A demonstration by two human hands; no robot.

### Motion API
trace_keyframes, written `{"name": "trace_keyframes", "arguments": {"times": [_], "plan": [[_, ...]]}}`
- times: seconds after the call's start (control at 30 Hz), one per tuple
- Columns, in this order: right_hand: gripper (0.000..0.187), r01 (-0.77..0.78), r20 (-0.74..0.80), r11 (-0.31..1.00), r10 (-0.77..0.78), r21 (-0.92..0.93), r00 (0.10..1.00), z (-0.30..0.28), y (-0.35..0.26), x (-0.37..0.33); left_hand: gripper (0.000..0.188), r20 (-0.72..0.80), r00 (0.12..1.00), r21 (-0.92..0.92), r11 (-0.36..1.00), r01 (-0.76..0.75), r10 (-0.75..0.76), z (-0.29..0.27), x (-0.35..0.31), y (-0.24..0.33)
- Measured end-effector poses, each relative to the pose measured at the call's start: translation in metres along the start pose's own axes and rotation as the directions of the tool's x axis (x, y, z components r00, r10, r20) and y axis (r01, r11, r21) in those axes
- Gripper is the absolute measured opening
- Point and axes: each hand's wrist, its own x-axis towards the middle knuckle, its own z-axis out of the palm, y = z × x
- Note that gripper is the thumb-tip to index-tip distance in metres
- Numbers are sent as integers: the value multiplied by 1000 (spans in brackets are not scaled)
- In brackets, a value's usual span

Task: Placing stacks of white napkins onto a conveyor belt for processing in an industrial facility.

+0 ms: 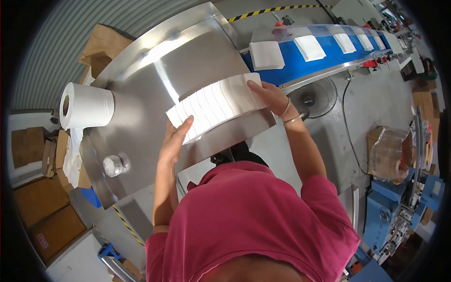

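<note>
I see steel table [197,51] at 11 o'clock, blue belt [289,58] at 1. At 12, over table's near side: white stack [216,103]; white roll [91,107] at 10. Person's left hand [174,141] and right hand [271,96] grasp stack's 8 and 2 o'clock ends.

Shiny metal surface [141,141], raised rim along the back. Big white roll [89,105] on its side at left edge; small clear-wrapped round item [113,165] near the near-left corner. Row of white folded stacks [211,104] over front part, contact unclear. Adjacent blue conveyor belt [288,57]: five white packets [310,48], spaced apart.
</note>
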Motion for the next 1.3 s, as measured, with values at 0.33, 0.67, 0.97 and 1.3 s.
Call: {"name": "trace_keyframes", "arguments": {"times": [0.33,0.67,0.97,1.3], "plan": [[48,37,-120,999,-38,-8,992,11,-1,6,107,38,999,19,1000,-1,0,0,6,-2],[50,-39,-230,893,157,448,960,-24,11,29,107,11,1000,-22,1000,14,-13,4,7,-4],[50,141,-36,953,-156,-269,987,17,-7,-2,122,51,998,21,999,31,-32,14,17,-8],[36,157,63,772,-150,-617,987,-25,24,24,122,46,995,0,996,92,-92,18,11,-4]]}}
